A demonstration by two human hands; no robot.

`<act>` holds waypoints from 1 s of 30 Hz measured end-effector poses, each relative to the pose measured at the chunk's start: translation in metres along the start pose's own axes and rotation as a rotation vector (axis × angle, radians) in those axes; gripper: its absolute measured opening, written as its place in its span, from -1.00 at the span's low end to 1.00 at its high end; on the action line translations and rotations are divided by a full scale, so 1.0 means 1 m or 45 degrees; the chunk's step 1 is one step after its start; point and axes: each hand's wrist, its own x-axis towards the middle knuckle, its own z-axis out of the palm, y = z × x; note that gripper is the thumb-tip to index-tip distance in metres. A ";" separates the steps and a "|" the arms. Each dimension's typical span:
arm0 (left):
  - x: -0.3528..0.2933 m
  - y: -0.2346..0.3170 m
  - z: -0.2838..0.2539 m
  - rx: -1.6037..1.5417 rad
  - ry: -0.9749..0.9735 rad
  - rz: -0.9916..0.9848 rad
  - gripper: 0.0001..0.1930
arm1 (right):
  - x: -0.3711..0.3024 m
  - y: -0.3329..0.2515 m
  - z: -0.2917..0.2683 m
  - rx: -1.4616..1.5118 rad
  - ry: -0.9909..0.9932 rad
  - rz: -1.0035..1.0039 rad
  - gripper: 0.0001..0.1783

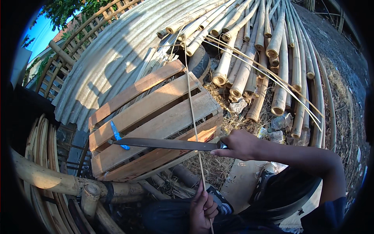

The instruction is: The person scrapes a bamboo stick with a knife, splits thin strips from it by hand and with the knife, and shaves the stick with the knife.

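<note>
My right hand [239, 145] is closed round the handle of a machete [167, 144], its long dark blade pointing left across the front of a wooden crate [152, 113]. In my left hand [203, 210], low in the view, a thin bamboo strip [191, 103] is gripped between thumb and fingers. The strip runs up from my hand, passes the blade near the handle and continues over the crate's slats. Whether blade and strip touch, I cannot tell. On the crate lies a blue object [116, 130], partly behind the blade, perhaps a folded wrapper or small tool.
Stacked bamboo poles [245, 72] fill the back right, with several thin strips [269, 74] laid across them. A corrugated sheet [105, 64] leans behind the crate. Split bamboo slats [41, 156] stand at the left beside a thick bamboo rail [50, 177]. A tire [199, 62] sits behind the crate.
</note>
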 end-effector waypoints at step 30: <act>-0.029 0.000 0.011 -0.011 0.138 0.056 -0.54 | 0.003 0.017 -0.001 -0.149 -0.036 -0.014 -0.20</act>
